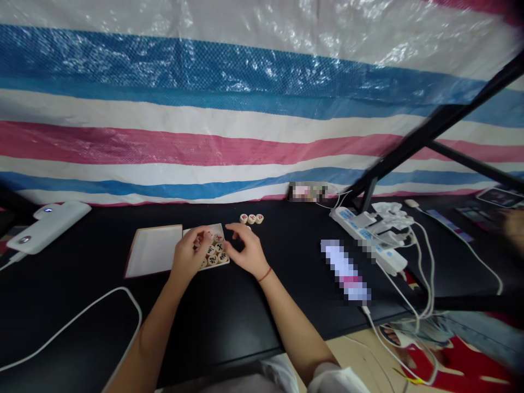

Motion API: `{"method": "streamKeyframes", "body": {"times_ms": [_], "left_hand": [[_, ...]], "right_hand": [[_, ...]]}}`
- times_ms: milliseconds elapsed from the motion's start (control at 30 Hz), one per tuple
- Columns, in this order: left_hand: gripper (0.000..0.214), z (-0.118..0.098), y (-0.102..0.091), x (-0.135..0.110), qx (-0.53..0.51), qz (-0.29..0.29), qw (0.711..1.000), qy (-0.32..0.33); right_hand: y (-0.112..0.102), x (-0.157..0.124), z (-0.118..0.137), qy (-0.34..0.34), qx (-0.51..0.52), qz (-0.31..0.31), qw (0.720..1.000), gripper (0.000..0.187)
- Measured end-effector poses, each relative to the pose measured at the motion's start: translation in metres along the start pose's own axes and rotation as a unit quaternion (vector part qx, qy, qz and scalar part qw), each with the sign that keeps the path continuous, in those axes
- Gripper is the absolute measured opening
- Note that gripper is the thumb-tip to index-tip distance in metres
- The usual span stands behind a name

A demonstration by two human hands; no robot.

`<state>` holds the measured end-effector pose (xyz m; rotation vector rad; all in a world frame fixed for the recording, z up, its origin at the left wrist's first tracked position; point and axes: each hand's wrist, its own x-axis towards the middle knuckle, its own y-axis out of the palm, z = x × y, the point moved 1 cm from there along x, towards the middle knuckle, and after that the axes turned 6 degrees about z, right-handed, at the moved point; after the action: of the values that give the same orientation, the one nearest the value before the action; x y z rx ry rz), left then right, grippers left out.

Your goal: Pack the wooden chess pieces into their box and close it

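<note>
A small open box [225, 261] on the black table holds several round wooden game pieces [215, 254] with red and black characters. My left hand [189, 255] rests on the box's left part, fingers curled over the pieces; what they pinch is hidden. My right hand [244, 251] sits at the box's right edge with fingers bent and slightly apart, nothing visible in it. Three more pieces [251, 219] lie in a row just behind my right hand. The box's flat lid [154, 250] lies to the left of the box.
A white power bank [48, 225] with cable lies at far left. A white power strip [368, 240] with plugs and cords is on the right. A black metal frame [434, 125] slants up at right. A striped tarp [204, 109] hangs behind the black table [229, 311].
</note>
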<state>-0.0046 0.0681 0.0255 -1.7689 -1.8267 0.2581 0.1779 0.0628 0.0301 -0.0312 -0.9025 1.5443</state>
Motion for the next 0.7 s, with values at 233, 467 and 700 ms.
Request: {"method": "streamKeyframes", "body": {"times_ms": [233, 467, 700], "left_hand": [[0.019, -0.012, 0.006, -0.005, 0.004, 0.049, 0.998, 0.034], [0.031, -0.008, 0.001, -0.002, 0.036, 0.049, 0.998, 0.011], [0.036, -0.002, -0.008, 0.002, 0.049, 0.022, 0.998, -0.035]], "right_hand": [[0.016, -0.003, 0.017, -0.057, 0.028, 0.04, 0.997, 0.015], [-0.008, -0.003, -0.012, 0.098, -0.069, -0.09, 0.989, 0.015], [-0.017, -0.011, -0.05, 0.192, -0.209, -0.052, 0.957, 0.011]]}}
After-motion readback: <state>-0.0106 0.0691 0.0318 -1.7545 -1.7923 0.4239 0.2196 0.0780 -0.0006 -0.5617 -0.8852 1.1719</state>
